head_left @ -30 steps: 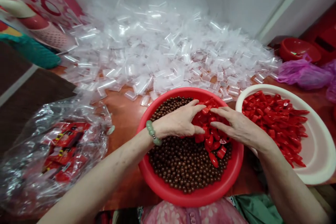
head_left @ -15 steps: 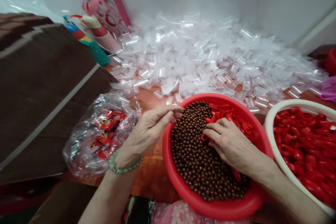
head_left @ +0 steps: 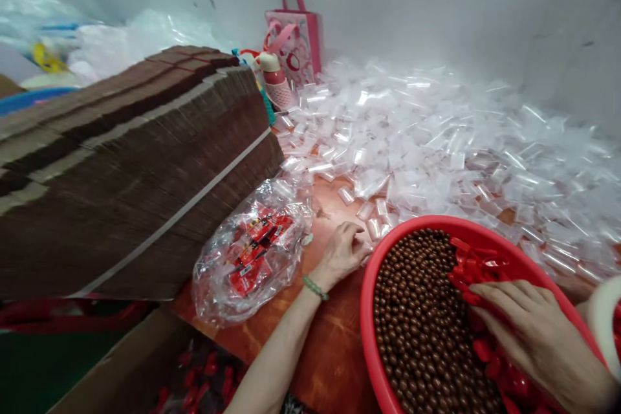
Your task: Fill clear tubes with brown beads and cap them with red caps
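A red basin holds many brown balls on its left side and red plastic pieces on its right. My right hand lies over the red pieces inside the basin, palm down; its fingertips touch them, and whether it grips one is hidden. My left hand, with a green bead bracelet at the wrist, is by the basin's left rim. Its fingers are curled together at a small clear piece near the tabletop, partly hidden.
Clear plastic sleeves are heaped behind the basin. Left stand a strapped cardboard stack and a clear bag of red packets. A bottle and pink gift bag stand behind; a white-rimmed tub is right.
The view has swung left. My left hand has gone from open above the basin's rim to curled beside it. My right hand has shifted onto the red pieces, away from the balls.
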Motion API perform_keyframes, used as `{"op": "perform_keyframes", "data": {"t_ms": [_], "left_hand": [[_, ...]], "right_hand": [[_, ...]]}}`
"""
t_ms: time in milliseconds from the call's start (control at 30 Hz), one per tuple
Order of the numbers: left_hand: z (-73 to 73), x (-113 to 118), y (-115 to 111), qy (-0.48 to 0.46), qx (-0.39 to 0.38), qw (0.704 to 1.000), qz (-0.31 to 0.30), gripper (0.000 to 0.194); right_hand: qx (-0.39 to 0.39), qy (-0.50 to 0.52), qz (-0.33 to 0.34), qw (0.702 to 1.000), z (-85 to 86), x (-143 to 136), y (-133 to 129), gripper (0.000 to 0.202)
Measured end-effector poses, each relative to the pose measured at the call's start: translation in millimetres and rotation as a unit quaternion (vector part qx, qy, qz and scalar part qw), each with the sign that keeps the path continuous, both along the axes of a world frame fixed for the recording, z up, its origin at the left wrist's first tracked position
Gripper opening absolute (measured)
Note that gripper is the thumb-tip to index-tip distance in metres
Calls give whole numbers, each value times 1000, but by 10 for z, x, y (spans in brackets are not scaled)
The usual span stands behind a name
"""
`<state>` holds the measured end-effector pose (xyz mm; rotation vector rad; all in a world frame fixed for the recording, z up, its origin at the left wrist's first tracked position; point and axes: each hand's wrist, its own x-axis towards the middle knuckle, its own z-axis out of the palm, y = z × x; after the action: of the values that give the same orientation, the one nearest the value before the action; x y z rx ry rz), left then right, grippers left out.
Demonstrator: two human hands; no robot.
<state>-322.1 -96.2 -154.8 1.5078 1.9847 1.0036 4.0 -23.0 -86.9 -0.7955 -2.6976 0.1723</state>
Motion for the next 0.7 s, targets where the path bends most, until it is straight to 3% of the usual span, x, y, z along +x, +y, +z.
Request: {"op": "perform_keyframes", "data": {"t_ms": [133,200,300,400,500,600,700], "left_hand": [[-37,41,-1,31,-15,998,-54,23],[-80,101,-43,35,-32,996,-75,19],[-163,238,-81,33,-51,996,-63,4],[-233,315,-81,20,-50,998,-26,14],[-250,265,-110,-10,-32,999,6,12],[-149,165,-219,-52,-6,998,41,15],[100,151,-383,-83,26,994,61,23]], "right_hand": [[-2,11,-42,999,192,90,-41,58],[18,2,-46,999,212,97,-26,64],[45,-62,-40,996,142,73,27,50],[62,-111,-27,992,75,45,56,33],[19,-82,-11,996,115,-4,4,34],[-60,-17,6,998,241,-167,-125,34],[-146,59,33,987,355,-478,-280,30]]}}
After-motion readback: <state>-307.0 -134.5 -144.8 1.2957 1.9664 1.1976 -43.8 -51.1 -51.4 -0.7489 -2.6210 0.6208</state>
